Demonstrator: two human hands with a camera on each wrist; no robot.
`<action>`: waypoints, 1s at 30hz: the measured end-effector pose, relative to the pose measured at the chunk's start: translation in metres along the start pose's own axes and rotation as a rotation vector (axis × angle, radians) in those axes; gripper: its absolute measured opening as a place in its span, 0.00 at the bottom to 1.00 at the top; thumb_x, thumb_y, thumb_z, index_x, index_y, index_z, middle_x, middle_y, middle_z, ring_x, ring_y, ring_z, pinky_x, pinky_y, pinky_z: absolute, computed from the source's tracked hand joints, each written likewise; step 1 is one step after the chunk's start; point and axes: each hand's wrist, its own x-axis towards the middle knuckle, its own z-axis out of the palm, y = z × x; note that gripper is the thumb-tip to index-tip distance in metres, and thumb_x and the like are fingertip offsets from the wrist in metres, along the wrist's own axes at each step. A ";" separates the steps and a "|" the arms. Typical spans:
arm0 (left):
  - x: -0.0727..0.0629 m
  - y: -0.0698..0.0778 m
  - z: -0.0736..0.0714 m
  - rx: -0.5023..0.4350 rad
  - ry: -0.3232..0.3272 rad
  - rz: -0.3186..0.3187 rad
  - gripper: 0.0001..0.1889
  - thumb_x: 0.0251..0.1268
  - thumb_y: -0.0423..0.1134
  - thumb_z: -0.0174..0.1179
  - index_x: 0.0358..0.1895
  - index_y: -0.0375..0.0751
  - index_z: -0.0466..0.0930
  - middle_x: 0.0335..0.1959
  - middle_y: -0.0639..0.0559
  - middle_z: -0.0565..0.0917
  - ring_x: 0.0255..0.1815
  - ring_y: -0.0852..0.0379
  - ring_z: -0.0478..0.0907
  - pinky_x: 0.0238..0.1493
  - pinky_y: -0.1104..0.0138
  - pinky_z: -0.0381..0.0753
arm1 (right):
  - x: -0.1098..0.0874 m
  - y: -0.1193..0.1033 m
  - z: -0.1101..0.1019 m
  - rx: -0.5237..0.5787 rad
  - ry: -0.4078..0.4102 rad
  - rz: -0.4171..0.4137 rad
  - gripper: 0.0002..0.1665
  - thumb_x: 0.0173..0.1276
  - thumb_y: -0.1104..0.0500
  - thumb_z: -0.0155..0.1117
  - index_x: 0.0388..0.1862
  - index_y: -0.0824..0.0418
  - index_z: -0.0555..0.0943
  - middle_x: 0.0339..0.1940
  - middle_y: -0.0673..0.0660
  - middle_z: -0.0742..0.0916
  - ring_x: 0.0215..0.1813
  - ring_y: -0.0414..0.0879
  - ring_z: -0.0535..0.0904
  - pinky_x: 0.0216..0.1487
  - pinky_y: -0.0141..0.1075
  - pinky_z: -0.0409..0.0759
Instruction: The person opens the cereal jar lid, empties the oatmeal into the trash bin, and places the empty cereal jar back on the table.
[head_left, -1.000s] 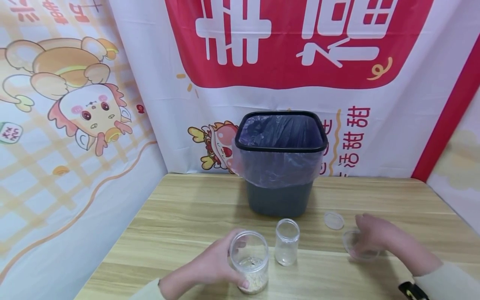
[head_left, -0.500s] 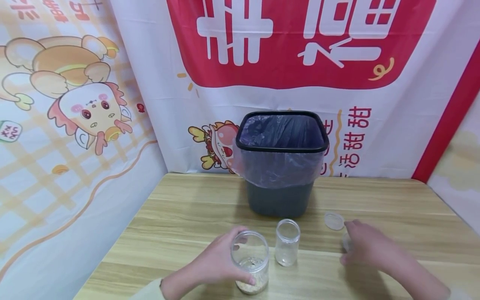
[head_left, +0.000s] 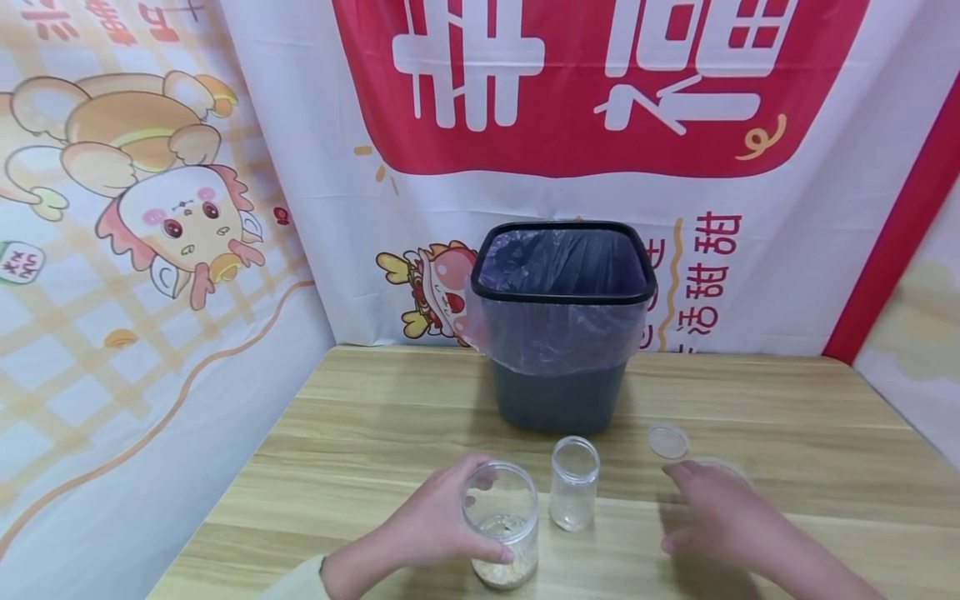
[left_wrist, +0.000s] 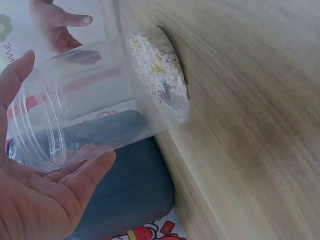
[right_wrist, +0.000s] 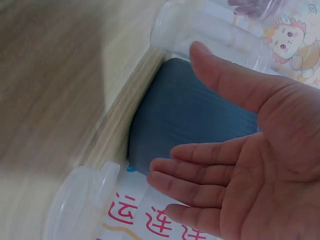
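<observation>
My left hand (head_left: 442, 521) grips a wide clear jar (head_left: 521, 542) around its side. The jar stands lidless on the table, with a layer of pale, flaky bits (left_wrist: 157, 67) at its bottom. To its right is a narrower clear jar (head_left: 573, 500), upright and uncovered. Farther right, my right hand (head_left: 720, 512) hovers over the table, holding nothing. In the right wrist view its fingers (right_wrist: 192, 187) are extended, with the thumb apart. Just beyond it lie a small clear lid (head_left: 669, 442) and a larger clear lid (head_left: 738, 472), the latter mostly hidden by the hand.
Behind the jars stands a dark bin (head_left: 558, 400) with a plastic liner folded over its rim. Everything rests on a wood-grain table (head_left: 390, 417). Printed cloth hangings (head_left: 315, 167) enclose the back and sides.
My right hand has come off the larger lid and shifted left and nearer to me, exposing part of that lid's far edge. The left hand and both jars stay put.
</observation>
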 end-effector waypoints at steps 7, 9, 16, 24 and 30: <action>-0.001 0.003 0.002 -0.094 0.001 0.018 0.46 0.33 0.55 0.80 0.60 0.41 0.71 0.51 0.55 0.80 0.53 0.54 0.78 0.55 0.57 0.76 | -0.005 -0.009 -0.001 0.006 0.006 -0.004 0.47 0.38 0.46 0.83 0.53 0.72 0.77 0.50 0.69 0.82 0.53 0.67 0.77 0.54 0.59 0.73; -0.002 0.003 0.004 -0.126 0.001 0.025 0.46 0.33 0.54 0.81 0.60 0.40 0.71 0.52 0.53 0.80 0.53 0.54 0.78 0.55 0.57 0.76 | -0.006 -0.012 -0.002 0.002 0.010 -0.011 0.47 0.38 0.45 0.83 0.53 0.71 0.77 0.50 0.68 0.83 0.53 0.66 0.77 0.54 0.59 0.73; -0.005 0.002 0.011 -0.260 -0.020 0.038 0.43 0.36 0.47 0.81 0.60 0.39 0.69 0.54 0.47 0.79 0.55 0.51 0.78 0.55 0.56 0.76 | -0.009 -0.025 -0.008 0.073 -0.024 -0.024 0.47 0.37 0.44 0.83 0.54 0.69 0.78 0.50 0.62 0.84 0.54 0.61 0.78 0.54 0.57 0.74; -0.004 0.005 0.019 -0.415 -0.057 0.027 0.39 0.40 0.40 0.80 0.58 0.39 0.68 0.56 0.46 0.76 0.59 0.47 0.75 0.53 0.59 0.79 | -0.015 -0.045 -0.011 0.294 -0.165 0.033 0.44 0.44 0.45 0.81 0.59 0.62 0.77 0.55 0.57 0.81 0.57 0.57 0.76 0.56 0.60 0.72; -0.006 0.004 0.026 -0.512 -0.093 0.020 0.40 0.40 0.35 0.78 0.58 0.35 0.63 0.57 0.42 0.71 0.62 0.44 0.71 0.55 0.64 0.77 | -0.014 -0.058 0.000 0.355 -0.217 -0.065 0.43 0.48 0.44 0.78 0.61 0.62 0.76 0.56 0.55 0.81 0.57 0.54 0.76 0.55 0.55 0.75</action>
